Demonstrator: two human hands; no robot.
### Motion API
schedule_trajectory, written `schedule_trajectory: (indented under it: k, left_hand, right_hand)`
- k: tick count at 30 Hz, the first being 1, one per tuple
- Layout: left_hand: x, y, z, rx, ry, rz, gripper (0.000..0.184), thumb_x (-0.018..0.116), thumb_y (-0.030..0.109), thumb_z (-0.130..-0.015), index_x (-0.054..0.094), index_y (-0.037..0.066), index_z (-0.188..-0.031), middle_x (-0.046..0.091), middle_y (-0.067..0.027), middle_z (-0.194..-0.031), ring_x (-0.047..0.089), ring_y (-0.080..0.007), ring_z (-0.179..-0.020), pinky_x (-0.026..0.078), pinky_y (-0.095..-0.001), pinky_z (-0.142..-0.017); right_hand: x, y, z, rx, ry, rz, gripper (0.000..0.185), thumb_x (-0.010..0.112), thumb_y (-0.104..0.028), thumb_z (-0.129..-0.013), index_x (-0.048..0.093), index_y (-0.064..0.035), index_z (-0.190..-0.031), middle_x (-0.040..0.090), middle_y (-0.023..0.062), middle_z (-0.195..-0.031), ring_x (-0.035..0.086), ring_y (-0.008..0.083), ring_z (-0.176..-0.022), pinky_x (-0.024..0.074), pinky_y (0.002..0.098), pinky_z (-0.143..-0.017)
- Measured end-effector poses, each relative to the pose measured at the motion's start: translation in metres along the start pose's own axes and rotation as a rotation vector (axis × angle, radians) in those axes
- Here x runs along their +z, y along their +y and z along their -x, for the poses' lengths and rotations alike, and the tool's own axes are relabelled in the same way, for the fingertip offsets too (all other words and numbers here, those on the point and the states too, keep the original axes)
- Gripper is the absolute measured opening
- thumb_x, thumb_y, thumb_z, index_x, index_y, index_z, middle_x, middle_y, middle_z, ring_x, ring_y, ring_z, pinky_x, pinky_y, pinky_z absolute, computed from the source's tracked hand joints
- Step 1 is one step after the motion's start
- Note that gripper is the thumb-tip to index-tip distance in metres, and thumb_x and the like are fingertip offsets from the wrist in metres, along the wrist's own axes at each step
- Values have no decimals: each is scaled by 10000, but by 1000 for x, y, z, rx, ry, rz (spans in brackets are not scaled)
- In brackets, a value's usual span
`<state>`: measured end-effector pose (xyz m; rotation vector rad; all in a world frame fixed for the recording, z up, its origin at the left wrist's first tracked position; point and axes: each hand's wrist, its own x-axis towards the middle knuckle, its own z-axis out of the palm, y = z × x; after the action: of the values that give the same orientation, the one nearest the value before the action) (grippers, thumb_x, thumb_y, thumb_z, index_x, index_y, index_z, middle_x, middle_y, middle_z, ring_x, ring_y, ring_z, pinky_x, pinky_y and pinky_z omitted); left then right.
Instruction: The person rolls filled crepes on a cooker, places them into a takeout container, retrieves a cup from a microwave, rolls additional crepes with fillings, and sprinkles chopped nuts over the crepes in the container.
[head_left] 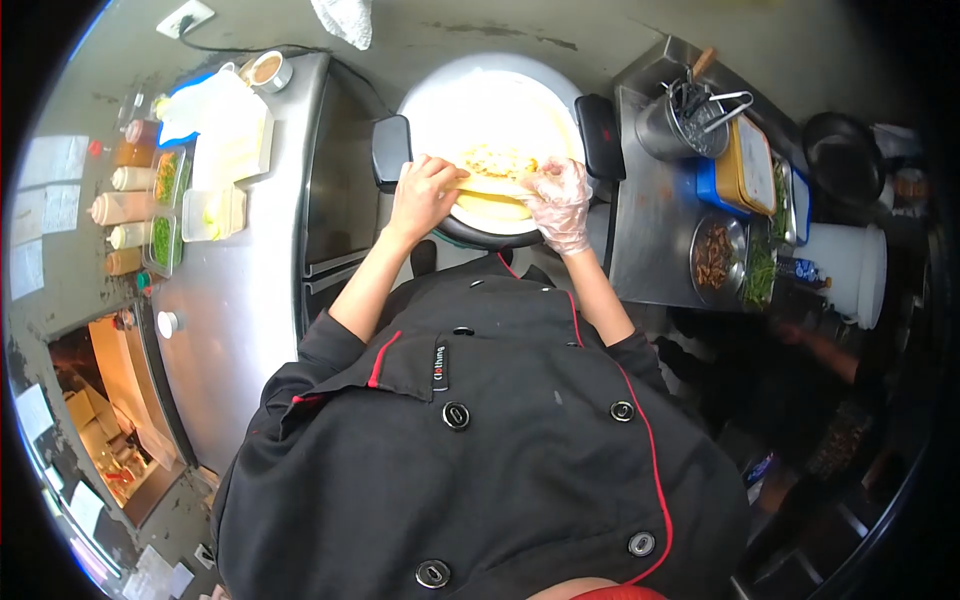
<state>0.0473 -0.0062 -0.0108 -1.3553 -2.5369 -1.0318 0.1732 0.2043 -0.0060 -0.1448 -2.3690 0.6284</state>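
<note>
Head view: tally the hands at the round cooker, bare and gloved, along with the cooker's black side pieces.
Bare hand (left hand): 1
Gloved hand (right hand): 1
Black side pieces of the round cooker: 2
Total: 4

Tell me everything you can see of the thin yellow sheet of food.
The thin sheet of food is pale yellow and looks soft, like a pancake. It lies over the round cooker, its near edge raised or folded into a band. The left hand holds the band's left end; the right hand, in a clear glove, its right end. Small yellow and whitish chunks lie just beyond the band. Glare hides the far part and its outline.
</note>
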Motion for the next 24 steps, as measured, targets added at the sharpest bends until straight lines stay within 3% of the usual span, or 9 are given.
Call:
schedule_trajectory:
  k: [8,12,16,24]
  left_hand:
    - [-15,-21,-20,173,-59,11,178,744,74,-756,732,123,-927,656,11,-924,589,-182,-930,427,-336,-781]
    - [-17,-25,-23,143,-103,138,131,732,107,-793,719,81,-921,684,-35,-940,637,-209,-940,481,-348,-805]
    - [-17,-23,-33,27,-172,329,143,718,87,-829,697,20,-954,703,-111,-926,678,-283,-892,527,-364,-800]
    - [-9,-27,-72,-148,-187,414,164,689,80,-867,683,-4,-1007,710,-152,-912,696,-273,-853,535,-355,-797]
  right_hand:
    - [-8,5,-5,-8,-70,18,252,865,-184,-578,749,-145,-799,586,87,-1016,569,278,-993,511,411,-824]
    - [-9,6,-10,6,-78,-51,270,874,-288,-589,737,-120,-751,586,81,-1000,562,287,-981,505,412,-804]
    - [-12,12,-18,32,-114,-69,289,893,-263,-588,736,-95,-763,595,83,-1022,570,268,-997,507,405,-822]
    - [9,40,-38,158,-49,-80,165,823,-155,-705,709,-67,-785,649,102,-819,651,268,-752,522,376,-678]
